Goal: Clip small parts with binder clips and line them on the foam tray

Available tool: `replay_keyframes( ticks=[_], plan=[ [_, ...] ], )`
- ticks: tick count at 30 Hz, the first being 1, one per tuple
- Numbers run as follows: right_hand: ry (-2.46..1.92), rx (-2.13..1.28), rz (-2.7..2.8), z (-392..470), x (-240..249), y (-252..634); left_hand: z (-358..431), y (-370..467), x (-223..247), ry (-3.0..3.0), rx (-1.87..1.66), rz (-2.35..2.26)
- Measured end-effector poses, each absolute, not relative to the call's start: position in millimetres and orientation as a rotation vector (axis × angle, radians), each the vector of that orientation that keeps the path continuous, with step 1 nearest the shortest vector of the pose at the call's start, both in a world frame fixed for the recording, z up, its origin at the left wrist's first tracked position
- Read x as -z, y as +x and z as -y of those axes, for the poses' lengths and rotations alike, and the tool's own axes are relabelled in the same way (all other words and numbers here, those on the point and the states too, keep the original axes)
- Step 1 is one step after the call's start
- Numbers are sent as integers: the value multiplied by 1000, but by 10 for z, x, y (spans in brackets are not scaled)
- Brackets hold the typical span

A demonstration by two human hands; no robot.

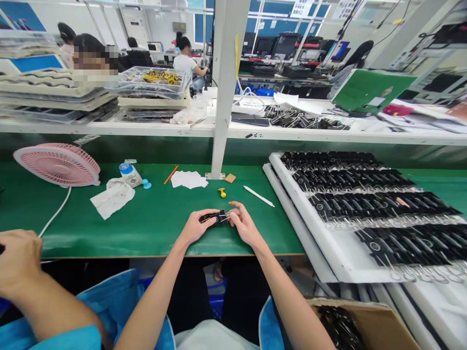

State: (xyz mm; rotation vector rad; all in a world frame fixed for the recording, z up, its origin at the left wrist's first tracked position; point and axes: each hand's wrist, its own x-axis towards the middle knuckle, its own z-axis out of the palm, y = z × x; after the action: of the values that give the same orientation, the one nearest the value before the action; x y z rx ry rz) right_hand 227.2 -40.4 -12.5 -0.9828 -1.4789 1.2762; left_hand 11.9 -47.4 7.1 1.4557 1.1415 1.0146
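Observation:
A small black part with thin metal wire prongs [220, 218] is held just above the green bench, near its front edge. My left hand [197, 227] is closed around its black body, with the thumb on top. From the other side my right hand [241, 223] pinches the wire end between thumb and fingers, the index finger raised a little. The fingers partly cover the part, so its exact kind is hard to make out. Just beyond the hands stand a small yellow knob-shaped piece [222, 193] and a tan square block [230, 178].
To the right, a white foam tray [310, 214] bears rows of similar black parts. Below it is a cardboard box [379, 316] of dark pieces. A white pen [259, 196], torn paper [188, 179], a bottle [130, 174] and a pink fan [58, 165] lie about. A co-worker's arm [40, 291] is at left.

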Motion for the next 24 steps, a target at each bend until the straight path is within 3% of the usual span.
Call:
replay_keyframes(
  ticks=[13,17,20,24],
  plan=[
    [-1109,-1492,1535,413,-166,2285,390,78,-74,1550,-957,-1117],
    [-1089,-1594,1263,703,-368,2514,322,80,-49,1367,-1200,-1063],
    [-1104,-1423,1016,1113,-657,2916,310,97,-28,1242,-1327,-1132],
    [-1481,-680,927,1620,-1032,3673,317,122,4,1306,-1251,-1218]
  ],
)
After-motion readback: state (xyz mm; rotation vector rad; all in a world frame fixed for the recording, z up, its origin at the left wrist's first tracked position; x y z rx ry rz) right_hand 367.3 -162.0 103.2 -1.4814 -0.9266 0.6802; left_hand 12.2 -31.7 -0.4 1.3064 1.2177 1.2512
